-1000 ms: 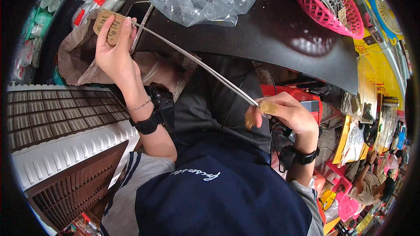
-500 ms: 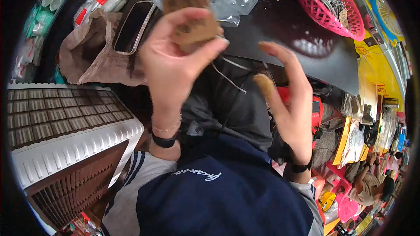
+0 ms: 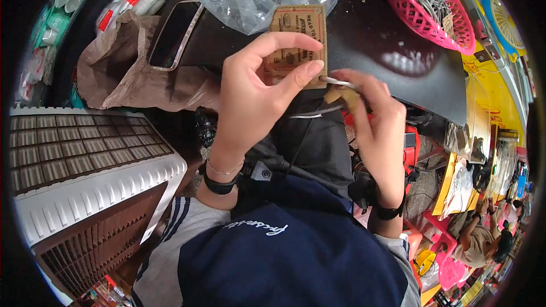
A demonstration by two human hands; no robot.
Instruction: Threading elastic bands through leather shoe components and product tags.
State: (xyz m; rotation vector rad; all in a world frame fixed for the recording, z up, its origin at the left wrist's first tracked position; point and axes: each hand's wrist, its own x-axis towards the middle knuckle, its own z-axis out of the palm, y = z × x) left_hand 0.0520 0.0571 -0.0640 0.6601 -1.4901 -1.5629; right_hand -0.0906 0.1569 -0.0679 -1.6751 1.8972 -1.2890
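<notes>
Brown printed cardboard tags [image 3: 300,18], which look like a small stack, are held over the front edge of the dark table. My left hand [image 3: 250,91] grips them between thumb and fingers. At their lower right corner, my right hand [image 3: 380,119] pinches a grey-white string [image 3: 339,82] that seems to pass through the corner. A loose length of string hangs below, over my lap. The right thumb wears a yellowish covering [image 3: 346,98]. My right fingertips are partly blurred.
A pink basket [image 3: 406,14] of grey strings stands at the back right of the dark table [image 3: 364,28]. A clear plastic bag [image 3: 239,0] lies behind the tags. To the left are a phone [image 3: 175,34], a brown cloth bag [image 3: 122,65] and an air cooler [image 3: 102,165].
My left hand has turned and moved right with the tags, whose printed face now shows. The right hand has closed from spread fingers onto the string at their corner.
</notes>
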